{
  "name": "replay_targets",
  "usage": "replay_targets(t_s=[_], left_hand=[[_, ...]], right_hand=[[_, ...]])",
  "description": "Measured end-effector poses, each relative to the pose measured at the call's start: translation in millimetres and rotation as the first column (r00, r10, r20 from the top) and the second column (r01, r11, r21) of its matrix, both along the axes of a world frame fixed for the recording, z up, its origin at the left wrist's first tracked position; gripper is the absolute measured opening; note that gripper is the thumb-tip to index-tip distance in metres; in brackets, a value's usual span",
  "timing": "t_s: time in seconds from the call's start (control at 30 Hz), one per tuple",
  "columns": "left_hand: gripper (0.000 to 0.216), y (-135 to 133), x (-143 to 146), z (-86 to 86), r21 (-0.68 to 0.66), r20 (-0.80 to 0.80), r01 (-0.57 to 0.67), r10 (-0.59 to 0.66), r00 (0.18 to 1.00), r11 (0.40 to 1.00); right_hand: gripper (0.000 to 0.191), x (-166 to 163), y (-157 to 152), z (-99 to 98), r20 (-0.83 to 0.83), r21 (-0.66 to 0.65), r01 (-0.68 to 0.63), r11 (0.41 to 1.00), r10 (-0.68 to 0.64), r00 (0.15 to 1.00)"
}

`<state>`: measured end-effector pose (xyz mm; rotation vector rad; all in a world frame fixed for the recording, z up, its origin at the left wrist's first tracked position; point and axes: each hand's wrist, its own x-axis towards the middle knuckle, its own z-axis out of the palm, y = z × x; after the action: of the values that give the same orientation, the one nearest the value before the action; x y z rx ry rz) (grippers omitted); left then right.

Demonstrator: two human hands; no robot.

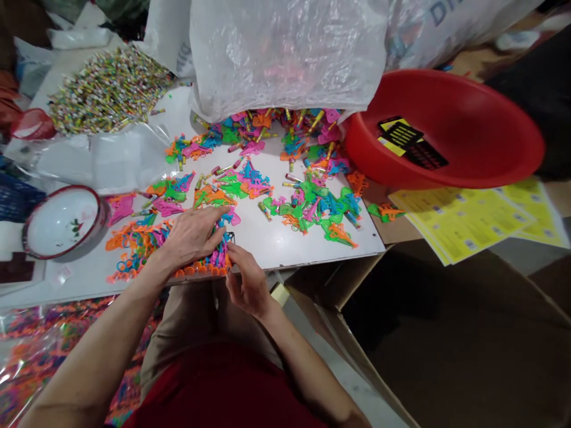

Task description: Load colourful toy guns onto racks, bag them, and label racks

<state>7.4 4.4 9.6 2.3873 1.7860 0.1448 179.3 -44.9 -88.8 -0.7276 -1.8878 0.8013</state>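
Note:
My left hand lies flat, palm down, over a packed row of small colourful plastic toys at the table's front edge. Its fingers stretch across the row's right end. My right hand is at that same end, touching the toys; its fingers are apart and a little bent, and I see nothing held in them. A small black piece shows between the hands. Behind them are loose toys in pink, green, blue and orange, mixed with small printed tubes.
A white plastic sack spills toys at the back. On the right stand a red basin, yellow printed sheets and an open cardboard box. Leftward are an enamel bowl, clear bags and a tube heap.

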Motion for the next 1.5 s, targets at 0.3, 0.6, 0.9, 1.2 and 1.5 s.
replay_targets(t_s=[0.3,0.6,0.9,1.2,1.5], left_hand=[[0.044,-2,1,-1.5,0.051,0.002,0.0,0.0,1.0,0.999],[0.042,0,-3,-9.2,0.113,-0.036,0.049,-0.045,0.998,0.992],[0.038,2,0,-6.2,0.139,-0.093,0.063,-0.051,0.994,0.988],[0.043,1,1,-2.0,0.076,-0.006,0.02,-0.019,1.0,0.997],[0.04,-1,2,-4.0,0.056,0.027,0.01,-0.012,1.0,0.998]], right_hand=[[0.054,14,5,-2.6,-0.001,0.003,-0.122,0.993,0.122,0.993],[0.03,96,218,34.6,0.596,0.008,0.369,0.93,-0.301,0.745],[0.04,47,276,42.7,0.846,0.049,0.52,0.852,-0.312,0.432],[0.057,71,206,40.4,0.609,-0.213,0.34,0.916,-0.147,0.779],[0.017,49,194,55.9,0.614,-0.221,0.152,0.963,0.016,0.789]])
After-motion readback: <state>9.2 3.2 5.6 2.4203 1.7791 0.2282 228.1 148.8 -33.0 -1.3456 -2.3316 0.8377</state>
